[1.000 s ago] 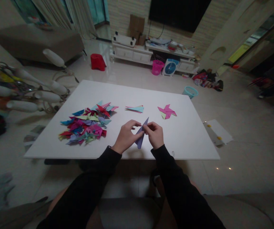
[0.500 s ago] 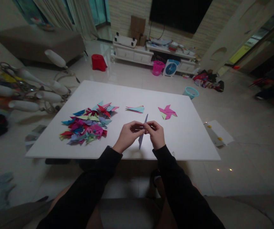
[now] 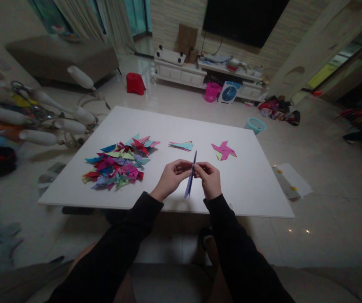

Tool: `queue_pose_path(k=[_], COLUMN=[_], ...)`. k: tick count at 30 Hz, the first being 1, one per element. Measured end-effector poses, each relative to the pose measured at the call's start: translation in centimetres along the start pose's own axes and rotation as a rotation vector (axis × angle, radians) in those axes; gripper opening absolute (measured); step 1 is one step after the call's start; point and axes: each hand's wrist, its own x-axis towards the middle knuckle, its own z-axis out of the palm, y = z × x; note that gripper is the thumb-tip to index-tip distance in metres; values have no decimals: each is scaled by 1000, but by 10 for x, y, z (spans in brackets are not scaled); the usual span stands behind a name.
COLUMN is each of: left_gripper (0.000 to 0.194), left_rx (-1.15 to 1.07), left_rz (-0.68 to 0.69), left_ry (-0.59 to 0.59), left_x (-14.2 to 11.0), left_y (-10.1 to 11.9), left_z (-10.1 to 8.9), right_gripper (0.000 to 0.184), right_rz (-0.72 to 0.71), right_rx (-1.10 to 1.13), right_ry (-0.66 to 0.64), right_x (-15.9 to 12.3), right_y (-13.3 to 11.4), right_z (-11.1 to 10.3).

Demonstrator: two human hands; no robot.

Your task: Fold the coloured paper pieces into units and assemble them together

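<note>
White table (image 3: 247,185). I've got 1 purple folded paper (image 3: 188,187) mid-table, pinched by left hand (image 3: 170,177) and right hand (image 3: 211,182), near edge-on, probably keeping folds aligned. From it: paper pile (image 3: 117,168) 9 o'clock, pink pinwheel (image 3: 224,150) 2 o'clock, apart, likely avoiding mix-ups.

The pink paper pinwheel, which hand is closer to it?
Right: the right hand is on the near side of the pinwheel, slightly left; the left hand is farther off to the left.

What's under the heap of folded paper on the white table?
The heap rests on the table, visible around its edges. Overlapping pieces cover the lower layers and surface beneath; whether anything else lies there can't be seen.
</note>
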Motion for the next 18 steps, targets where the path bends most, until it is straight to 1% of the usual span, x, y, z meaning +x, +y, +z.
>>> queue_pose_path(k=[6, 10, 14, 18], left_gripper=[38, 44, 42, 33], left_rx=[16, 40, 90, 199], left_rz=[-119, -153, -146, -97], left_ry=[41, 43, 70, 112], left_x=[1, -1, -1, -3], left_y=[1, 5, 4, -1], left_z=[-2, -3, -4, -5], right_gripper=[23, 22, 23, 20], right_rz=[-25, 8, 0, -77], right_rx=[-122, -119, -140, -270], right_ry=[32, 47, 64, 92], right_x=[0, 0, 0, -2], right_y=[1, 3, 5, 5], right_z=[-3, -4, -2, 0])
